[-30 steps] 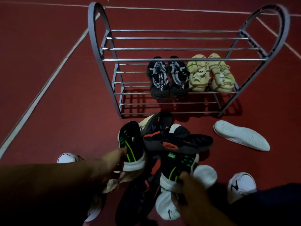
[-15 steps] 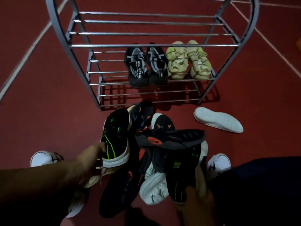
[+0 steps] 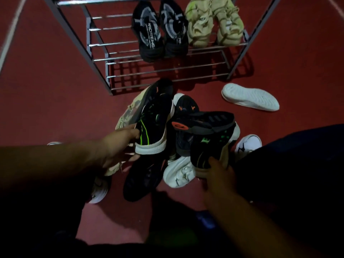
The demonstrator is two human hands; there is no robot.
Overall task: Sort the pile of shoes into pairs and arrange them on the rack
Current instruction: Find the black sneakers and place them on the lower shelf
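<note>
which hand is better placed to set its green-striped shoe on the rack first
Probably left. The left hand holds its black and green shoe nearer the rack; the right hand grips its shoe lower, behind the pile.

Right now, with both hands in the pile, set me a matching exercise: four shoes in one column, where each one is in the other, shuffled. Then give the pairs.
Things
1. black and grey pair
2. white shoe
3. black shoe with green stripe
4. black shoe with green logo

Places
A. held in the right hand
B. sole up on the floor, right of the pile
C. on the rack, beside the beige pair
D. held in the left hand

Pairs: 1-C, 2-B, 3-D, 4-A
</note>
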